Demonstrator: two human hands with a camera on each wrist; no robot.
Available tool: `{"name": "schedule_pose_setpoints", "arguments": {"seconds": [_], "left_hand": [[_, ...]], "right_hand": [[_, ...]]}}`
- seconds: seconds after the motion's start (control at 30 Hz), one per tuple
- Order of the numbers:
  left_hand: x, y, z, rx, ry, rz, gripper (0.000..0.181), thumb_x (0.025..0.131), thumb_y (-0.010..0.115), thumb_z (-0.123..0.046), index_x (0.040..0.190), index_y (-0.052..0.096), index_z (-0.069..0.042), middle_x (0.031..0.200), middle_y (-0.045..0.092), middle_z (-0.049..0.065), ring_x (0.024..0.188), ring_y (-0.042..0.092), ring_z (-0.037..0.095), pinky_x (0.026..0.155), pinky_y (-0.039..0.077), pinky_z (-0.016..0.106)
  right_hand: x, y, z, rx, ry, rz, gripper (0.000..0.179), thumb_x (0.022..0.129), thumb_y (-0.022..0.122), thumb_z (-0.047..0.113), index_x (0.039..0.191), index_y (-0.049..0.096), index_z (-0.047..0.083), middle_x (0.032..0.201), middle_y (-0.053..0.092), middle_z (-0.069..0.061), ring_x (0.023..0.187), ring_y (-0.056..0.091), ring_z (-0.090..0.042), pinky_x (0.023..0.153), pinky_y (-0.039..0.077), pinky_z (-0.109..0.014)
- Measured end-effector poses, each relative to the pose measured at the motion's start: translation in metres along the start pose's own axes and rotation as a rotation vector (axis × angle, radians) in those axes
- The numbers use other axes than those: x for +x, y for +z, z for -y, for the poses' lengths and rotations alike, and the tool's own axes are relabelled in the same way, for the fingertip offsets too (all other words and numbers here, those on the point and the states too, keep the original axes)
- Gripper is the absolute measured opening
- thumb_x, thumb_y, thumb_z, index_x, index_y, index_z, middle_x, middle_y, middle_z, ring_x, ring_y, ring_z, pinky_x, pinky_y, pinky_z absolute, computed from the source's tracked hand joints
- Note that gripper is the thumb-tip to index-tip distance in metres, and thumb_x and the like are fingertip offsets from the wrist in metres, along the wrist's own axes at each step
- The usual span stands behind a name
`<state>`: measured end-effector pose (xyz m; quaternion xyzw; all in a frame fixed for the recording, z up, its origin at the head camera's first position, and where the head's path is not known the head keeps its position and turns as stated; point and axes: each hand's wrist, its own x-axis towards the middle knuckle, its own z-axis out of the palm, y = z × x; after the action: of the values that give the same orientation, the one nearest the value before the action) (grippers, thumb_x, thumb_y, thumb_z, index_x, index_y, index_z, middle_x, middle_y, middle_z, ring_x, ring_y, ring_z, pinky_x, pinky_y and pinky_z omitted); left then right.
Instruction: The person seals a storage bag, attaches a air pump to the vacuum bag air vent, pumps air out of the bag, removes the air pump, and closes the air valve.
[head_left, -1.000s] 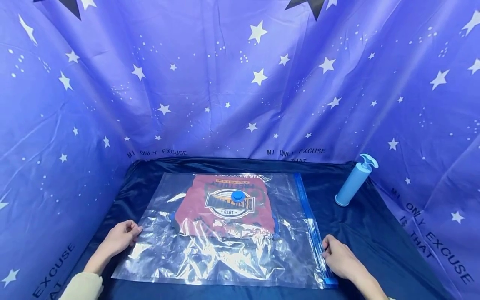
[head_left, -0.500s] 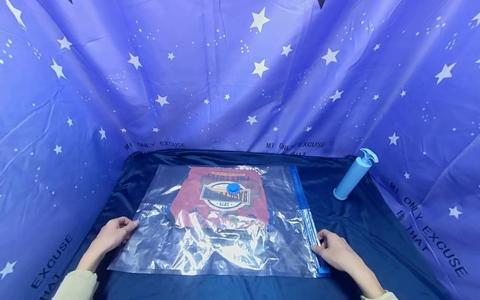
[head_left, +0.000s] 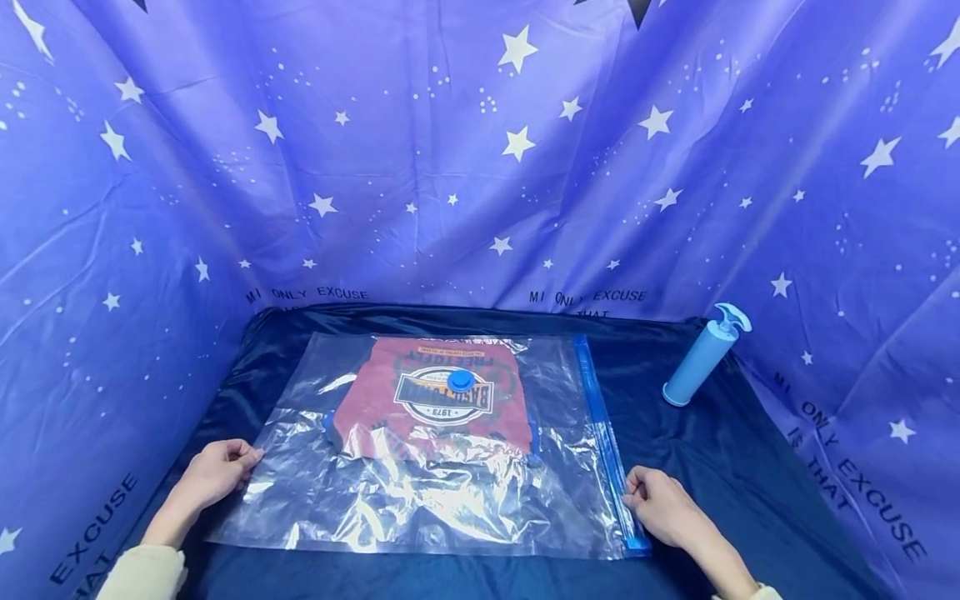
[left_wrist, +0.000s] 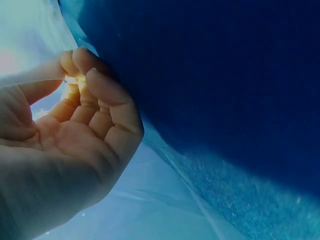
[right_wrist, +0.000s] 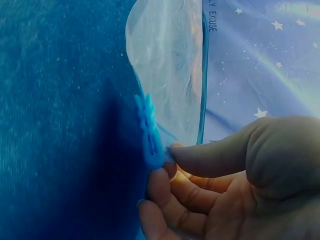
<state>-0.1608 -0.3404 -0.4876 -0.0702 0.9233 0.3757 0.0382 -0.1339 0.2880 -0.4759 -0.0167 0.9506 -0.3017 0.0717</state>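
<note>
A clear vacuum storage bag (head_left: 300,500) lies flat on the dark blue cloth, with a folded red T-shirt (head_left: 360,417) inside. On its upper face, over the shirt's print, sits a round blue valve (head_left: 461,381). My left hand (head_left: 213,472) pinches the bag's left edge between thumb and fingertips. At the opposite side, my right hand (head_left: 663,504) pinches the edge along the blue zip strip (head_left: 600,417), near its front end. A small blue zip slider (right_wrist: 151,135) shows right beside the right fingertips in the right wrist view.
A light blue hand pump (head_left: 697,362) stands tilted on the cloth at the back right. Dark blue cloth (head_left: 427,575) covers the work surface. Purple star-printed curtains (head_left: 420,167) enclose it at the back and both sides.
The bag and both hands have shifted slightly left, each hand staying at its edge. The head view has also tilted a little. The pump has not moved on the cloth.
</note>
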Motion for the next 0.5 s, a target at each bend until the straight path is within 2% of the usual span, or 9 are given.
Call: {"name": "schedule_pose_setpoints", "arguments": {"seconds": [0.2, 0.5], "left_hand": [[0.002, -0.004, 0.009, 0.004, -0.019, -0.009, 0.03, 0.106, 0.063, -0.015, 0.077, 0.061, -0.004, 0.067, 0.057, -0.004, 0.062, 0.059, 0.014, 0.056, 0.046, 0.026], [0.007, -0.013, 0.017, 0.016, -0.047, 0.024, 0.03, 0.106, 0.059, -0.014, 0.078, 0.06, -0.003, 0.069, 0.058, -0.002, 0.063, 0.061, 0.014, 0.058, 0.048, 0.028]], "right_hand": [[0.005, 0.002, 0.008, 0.013, -0.021, 0.008, 0.024, 0.092, 0.072, 0.0, 0.082, 0.055, 0.012, 0.067, 0.048, 0.004, 0.058, 0.047, -0.013, 0.057, 0.037, -0.028], [0.016, 0.004, 0.019, 0.011, -0.055, 0.018, 0.021, 0.094, 0.072, 0.001, 0.084, 0.056, 0.012, 0.069, 0.051, 0.004, 0.061, 0.049, -0.015, 0.059, 0.038, -0.03]]}}
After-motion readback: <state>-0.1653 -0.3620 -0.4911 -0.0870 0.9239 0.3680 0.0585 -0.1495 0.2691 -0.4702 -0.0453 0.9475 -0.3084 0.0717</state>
